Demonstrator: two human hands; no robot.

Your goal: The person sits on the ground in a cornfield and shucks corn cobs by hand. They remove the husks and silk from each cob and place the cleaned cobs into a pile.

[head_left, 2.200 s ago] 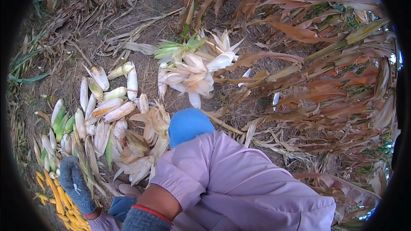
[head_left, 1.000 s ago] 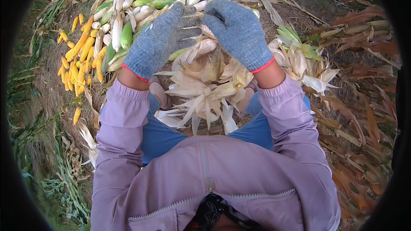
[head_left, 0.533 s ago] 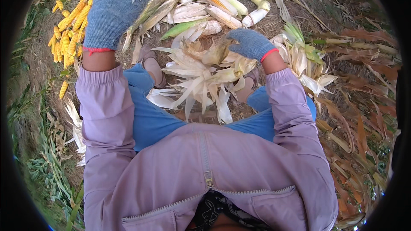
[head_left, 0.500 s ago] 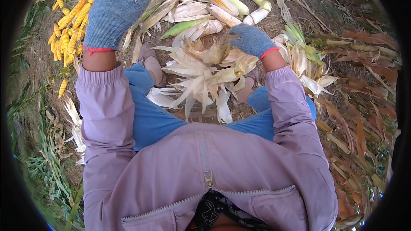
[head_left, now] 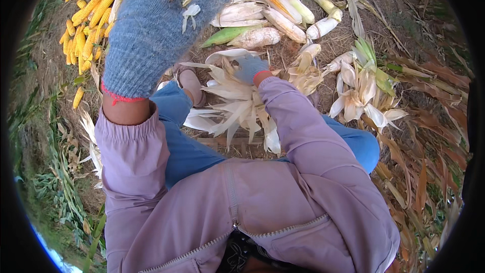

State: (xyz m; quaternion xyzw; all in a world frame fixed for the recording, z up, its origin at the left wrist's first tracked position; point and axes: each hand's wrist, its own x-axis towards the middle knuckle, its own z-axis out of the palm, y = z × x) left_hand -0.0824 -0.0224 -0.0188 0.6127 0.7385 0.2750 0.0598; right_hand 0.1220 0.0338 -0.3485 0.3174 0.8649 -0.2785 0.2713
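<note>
My left hand, in a blue knit glove, is raised high near the camera with fingers stretched out and nothing in it; a scrap of pale husk clings to the glove. Lower down, my right hand, also gloved, grips a bundle of pale dry corn husks spread over my blue-trousered knees. I cannot see whether an ear lies inside the husks. A heap of bare yellow cobs lies on the ground beyond my left hand.
Several unhusked ears lie on the dirt ahead. A pile of stripped husks sits to my right, with brown dry stalks beyond it. My shoe shows between the knees. Green grass lies at left.
Both hands were on the husk bundle a second ago. My left hand has since lifted up and away toward the upper left, while my right hand stays on the husks.
</note>
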